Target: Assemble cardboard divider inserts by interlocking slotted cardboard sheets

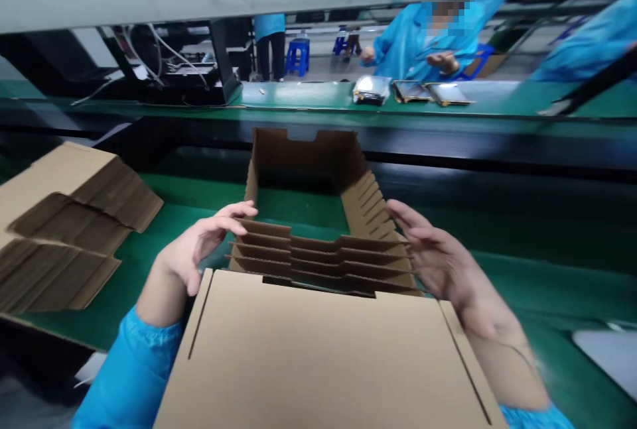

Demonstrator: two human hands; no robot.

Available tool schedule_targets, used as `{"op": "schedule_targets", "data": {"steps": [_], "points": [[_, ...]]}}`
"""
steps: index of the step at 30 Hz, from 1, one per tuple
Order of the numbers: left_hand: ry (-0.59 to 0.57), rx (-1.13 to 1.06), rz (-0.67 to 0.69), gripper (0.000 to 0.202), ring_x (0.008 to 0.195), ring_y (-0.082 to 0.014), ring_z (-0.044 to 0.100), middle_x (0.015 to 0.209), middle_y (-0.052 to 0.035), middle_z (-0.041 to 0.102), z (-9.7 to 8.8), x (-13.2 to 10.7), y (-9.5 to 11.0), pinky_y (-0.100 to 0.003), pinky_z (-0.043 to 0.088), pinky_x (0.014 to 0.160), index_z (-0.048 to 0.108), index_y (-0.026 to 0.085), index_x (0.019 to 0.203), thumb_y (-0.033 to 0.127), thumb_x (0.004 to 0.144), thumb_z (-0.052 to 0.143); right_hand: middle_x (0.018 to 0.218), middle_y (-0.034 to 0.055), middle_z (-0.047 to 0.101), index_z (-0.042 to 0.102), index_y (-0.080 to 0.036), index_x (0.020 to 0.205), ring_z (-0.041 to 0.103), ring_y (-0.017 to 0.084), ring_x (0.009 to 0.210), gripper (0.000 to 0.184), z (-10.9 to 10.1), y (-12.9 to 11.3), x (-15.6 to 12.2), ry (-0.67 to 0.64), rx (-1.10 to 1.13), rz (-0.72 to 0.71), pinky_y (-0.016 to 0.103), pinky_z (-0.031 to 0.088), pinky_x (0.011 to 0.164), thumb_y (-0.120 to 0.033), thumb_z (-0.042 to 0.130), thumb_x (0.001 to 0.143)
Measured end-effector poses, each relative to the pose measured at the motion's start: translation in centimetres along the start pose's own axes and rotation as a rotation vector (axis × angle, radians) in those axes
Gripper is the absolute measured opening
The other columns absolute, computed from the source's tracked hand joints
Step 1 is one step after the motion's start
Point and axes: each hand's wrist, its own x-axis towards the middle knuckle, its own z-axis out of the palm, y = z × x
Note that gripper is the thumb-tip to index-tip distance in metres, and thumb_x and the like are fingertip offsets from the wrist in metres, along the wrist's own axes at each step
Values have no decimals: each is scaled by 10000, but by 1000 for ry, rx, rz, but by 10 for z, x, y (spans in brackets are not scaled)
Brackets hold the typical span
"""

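A brown cardboard frame [303, 150] stands on the green work surface, with a row of slots along its right side wall. Across its near part several cardboard dividers [368, 245] stand upright, parallel to one another. Closest to me is a large cardboard panel [323, 356] with a slit at each side and a notch in its far edge. My left hand [192, 243] is at the left ends of the dividers, fingers apart and open. On the opposite side, my right hand [442, 270] is open with fingers extended beside the right wall; whether it touches the cardboard I cannot tell.
A stack of notched cardboard pieces [64, 170] lies at the left. Beyond a dark rail, a green bench [298, 94] bears several wrapped flat items [371, 89] and dark equipment [219, 64]. Co-workers in blue [408, 38] are behind it. A pale flat object [607, 356] lies at the right.
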Motion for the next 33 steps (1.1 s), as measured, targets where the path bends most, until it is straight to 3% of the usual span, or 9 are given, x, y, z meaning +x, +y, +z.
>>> {"op": "schedule_targets", "data": {"steps": [3, 6, 9, 13, 15, 18, 22, 30, 33], "points": [[0, -36, 85, 933, 1632, -548, 467, 1565, -218, 664, 0, -1, -13, -744, 407, 1319, 845, 296, 1325, 834, 583, 1020, 1843, 109, 351, 786, -339, 1362, 488, 460, 1619, 991, 1, -12, -6, -183, 60, -50, 597, 517, 1248, -925, 984, 588], [40, -101, 146, 835, 1575, -514, 538, 1500, -211, 698, 3, -1, -23, -679, 492, 1279, 843, 273, 1311, 789, 672, 998, 1809, 92, 411, 799, -368, 1392, 510, 447, 1602, 932, 0, -9, -6, -195, 78, -137, 595, 504, 1272, -907, 970, 651], [182, -159, 133, 641, 1463, -417, 648, 1401, -191, 741, 13, 2, -25, -548, 582, 1201, 841, 257, 1316, 683, 843, 921, 1679, 97, 560, 833, -349, 1269, 562, 396, 1558, 711, 2, 2, -1, -75, 116, -153, 550, 556, 1224, -832, 958, 762], [516, -237, 99, 386, 1104, -247, 760, 1137, -93, 786, 28, 11, -28, -376, 644, 992, 842, 287, 1241, 507, 929, 899, 1300, 89, 718, 820, -306, 1068, 708, 274, 1272, 383, 13, 13, 8, 232, 55, -178, 417, 615, 1076, -662, 890, 946], [652, -200, 82, 257, 1054, -215, 750, 1086, -71, 783, 32, 14, -31, -339, 628, 971, 854, 275, 1094, 463, 930, 914, 1142, 77, 709, 787, -271, 968, 711, 248, 1139, 394, 17, 16, 11, 390, -86, -174, 394, 603, 1032, -659, 858, 971], [757, -115, 33, 211, 1113, -210, 736, 1154, -86, 779, 31, 15, -35, -307, 602, 990, 853, 238, 927, 429, 905, 941, 1000, 71, 700, 762, -237, 889, 681, 227, 964, 463, 20, 18, 13, 471, -295, -87, 352, 580, 877, -687, 794, 995], [694, -133, 80, 228, 1093, -228, 740, 1204, -113, 761, 26, 12, -32, -333, 616, 983, 866, 219, 888, 423, 844, 957, 980, 77, 751, 787, -231, 882, 695, 233, 914, 459, 17, 17, 11, 486, -353, 1, 331, 564, 784, -676, 756, 989], [504, 55, 185, 173, 1042, -255, 733, 984, -107, 771, 19, 13, -24, -415, 636, 977, 870, 240, 879, 381, 889, 968, 1026, 88, 797, 857, -238, 916, 758, 234, 930, 254, 2, 17, 11, 340, -204, -28, 344, 639, 822, -489, 877, 885], [527, 57, 178, 219, 977, -247, 741, 943, -100, 782, 19, 15, -24, -402, 643, 909, 873, 251, 850, 425, 856, 1006, 1041, 97, 796, 864, -242, 922, 763, 236, 930, 296, -1, 19, 9, 340, -255, -25, 352, 653, 828, -536, 884, 903]]}}
